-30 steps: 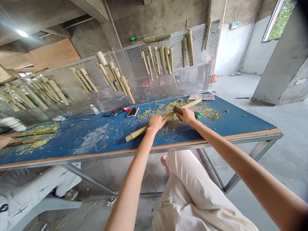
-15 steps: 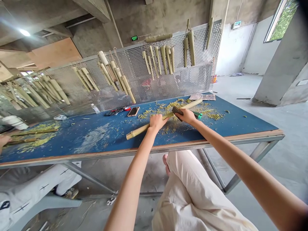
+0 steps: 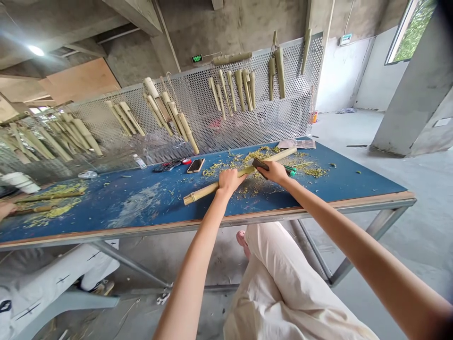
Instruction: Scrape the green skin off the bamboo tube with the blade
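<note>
A long bamboo stick (image 3: 201, 192) lies slantwise on the blue table (image 3: 336, 182), from near the front left up to the far right. My left hand (image 3: 230, 181) is wrapped round its middle and holds it down. My right hand (image 3: 274, 171) grips a dark flat blade (image 3: 260, 164) pressed against the stick just right of my left hand. Yellow-green shavings (image 3: 255, 156) lie scattered around both hands. A green-handled tool (image 3: 291, 169) rests just beyond my right hand.
A phone (image 3: 195, 165) and red-handled scissors (image 3: 171, 164) lie further left on the table. A perforated metal screen (image 3: 198, 111) behind holds several hanging bamboo pieces. Another person sits at the left with a hand (image 3: 5, 209) by more sticks (image 3: 49, 195).
Both hands stay on the stick and blade; the stick's near end has shifted slightly left. The view wobbles a little.
</note>
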A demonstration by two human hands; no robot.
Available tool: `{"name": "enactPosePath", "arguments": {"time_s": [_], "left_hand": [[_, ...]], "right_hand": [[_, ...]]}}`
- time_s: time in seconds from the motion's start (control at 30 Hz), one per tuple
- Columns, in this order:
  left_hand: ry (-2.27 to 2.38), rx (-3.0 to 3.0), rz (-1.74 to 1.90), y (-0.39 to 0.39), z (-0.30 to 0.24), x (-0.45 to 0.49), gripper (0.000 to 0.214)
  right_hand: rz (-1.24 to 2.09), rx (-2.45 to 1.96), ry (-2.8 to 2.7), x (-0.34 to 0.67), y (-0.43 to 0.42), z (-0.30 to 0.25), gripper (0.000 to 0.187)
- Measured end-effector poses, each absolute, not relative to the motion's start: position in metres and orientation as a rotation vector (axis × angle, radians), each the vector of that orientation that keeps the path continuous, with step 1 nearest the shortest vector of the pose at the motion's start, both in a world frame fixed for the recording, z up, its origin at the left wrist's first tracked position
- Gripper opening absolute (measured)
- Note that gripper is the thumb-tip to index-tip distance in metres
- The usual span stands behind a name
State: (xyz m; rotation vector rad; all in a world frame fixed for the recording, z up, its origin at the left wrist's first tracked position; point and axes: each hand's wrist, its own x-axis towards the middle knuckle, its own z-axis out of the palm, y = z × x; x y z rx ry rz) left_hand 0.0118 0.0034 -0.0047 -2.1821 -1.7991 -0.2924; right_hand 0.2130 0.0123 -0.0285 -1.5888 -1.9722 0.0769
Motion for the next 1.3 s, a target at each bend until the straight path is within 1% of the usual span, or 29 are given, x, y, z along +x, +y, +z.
{"name": "enactPosePath", "arguments": {"time_s": [0.33,0.57,0.8,1.0,1.3], "left_hand": [[-1.803,-2.166,-0.288,-0.001,-0.005,0.013,0.058],[-1.691,-2.173,-0.351,-0.001,-0.009,0.013,0.05],[-1.616,-2.114,-0.379,0.003,-0.014,0.012,0.041],[-1.654,-2.124,-0.328,0.002,-0.013,0.013,0.038],[-1.703,-2.126,-0.278,0.001,-0.011,0.014,0.041]], "right_hand": [[0.102,-1.63,-1.913,0.213,0.012,-0.031,0.034],[0.116,-1.634,-1.869,0.215,0.015,-0.034,0.037],[0.121,-1.628,-1.861,0.216,0.018,-0.036,0.036],[0.146,-1.627,-1.856,0.217,0.02,-0.036,0.035],[0.18,-1.54,-1.906,0.217,0.024,-0.038,0.032]]}}
